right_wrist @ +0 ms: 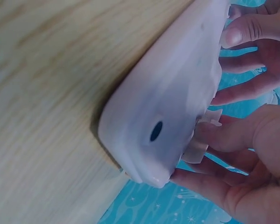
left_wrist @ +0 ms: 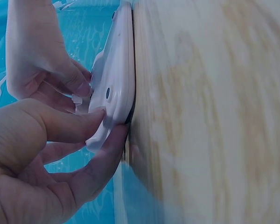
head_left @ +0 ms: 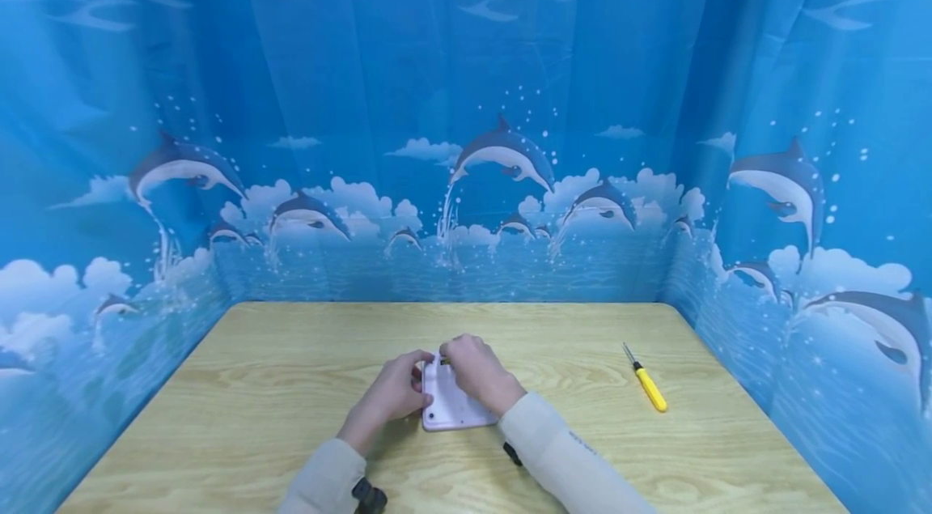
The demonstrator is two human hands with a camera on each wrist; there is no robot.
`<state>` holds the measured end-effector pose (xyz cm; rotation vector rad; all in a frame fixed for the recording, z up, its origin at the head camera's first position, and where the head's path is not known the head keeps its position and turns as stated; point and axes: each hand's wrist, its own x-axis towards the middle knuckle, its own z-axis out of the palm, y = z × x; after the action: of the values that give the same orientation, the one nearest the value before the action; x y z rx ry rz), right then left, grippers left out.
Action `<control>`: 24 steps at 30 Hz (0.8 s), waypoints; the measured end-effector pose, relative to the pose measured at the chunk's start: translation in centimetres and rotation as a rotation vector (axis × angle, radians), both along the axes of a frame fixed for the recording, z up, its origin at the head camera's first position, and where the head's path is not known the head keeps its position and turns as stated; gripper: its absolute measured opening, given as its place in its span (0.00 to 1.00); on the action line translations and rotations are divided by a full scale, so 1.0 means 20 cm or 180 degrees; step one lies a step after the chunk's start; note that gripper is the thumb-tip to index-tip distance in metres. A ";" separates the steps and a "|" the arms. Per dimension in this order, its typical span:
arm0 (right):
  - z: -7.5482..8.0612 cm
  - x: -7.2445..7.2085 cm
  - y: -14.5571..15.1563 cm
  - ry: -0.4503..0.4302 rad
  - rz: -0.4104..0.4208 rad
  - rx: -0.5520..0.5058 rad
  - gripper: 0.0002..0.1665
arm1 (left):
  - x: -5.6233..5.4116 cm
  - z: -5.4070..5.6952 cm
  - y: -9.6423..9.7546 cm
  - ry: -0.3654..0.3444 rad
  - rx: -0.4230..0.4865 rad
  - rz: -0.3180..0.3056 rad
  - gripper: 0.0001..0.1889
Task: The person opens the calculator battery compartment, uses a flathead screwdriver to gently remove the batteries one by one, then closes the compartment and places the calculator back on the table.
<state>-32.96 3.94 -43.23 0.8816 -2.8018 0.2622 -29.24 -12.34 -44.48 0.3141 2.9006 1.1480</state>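
Observation:
A flat, pale plastic device [head_left: 460,407], much like a calculator lying face down, is on the table in front of me. Its back has small dark round feet, one foot [right_wrist: 156,131] showing close in the right wrist view. My left hand [head_left: 393,388] grips its left edge, thumb on top and fingers along the side. At the far end, my right hand [head_left: 475,368] pinches a small white plastic piece [right_wrist: 195,151], like a battery cover, between thumb and fingers. The piece sticks up at the device's edge, and the fingers hide part of it.
A screwdriver [head_left: 650,389] with a yellow handle lies to the right on the wood-patterned table [head_left: 291,336], its tip facing away from me. Blue curtains [head_left: 466,93] printed with dolphins enclose the table's back and sides.

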 end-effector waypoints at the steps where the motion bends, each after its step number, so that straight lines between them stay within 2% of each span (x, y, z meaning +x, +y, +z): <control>1: 0.00 0.00 0.00 -0.0016 -0.0004 -0.0022 0.17 | 0.00 0.00 0.00 0.0001 -0.0002 0.0002 0.33; 10: 0.01 0.00 0.00 -0.0084 0.0009 -0.0109 0.17 | 0.01 0.00 0.00 0.0014 0.0011 0.0019 0.34; 24: 0.01 0.01 0.01 -0.0257 -0.0117 -0.0173 0.19 | -0.01 0.00 0.01 -0.0188 -0.0007 0.0133 0.34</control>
<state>-32.82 4.04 -43.03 0.8246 -2.8667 0.3747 -29.35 -12.11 -44.52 0.2166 2.8704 1.1392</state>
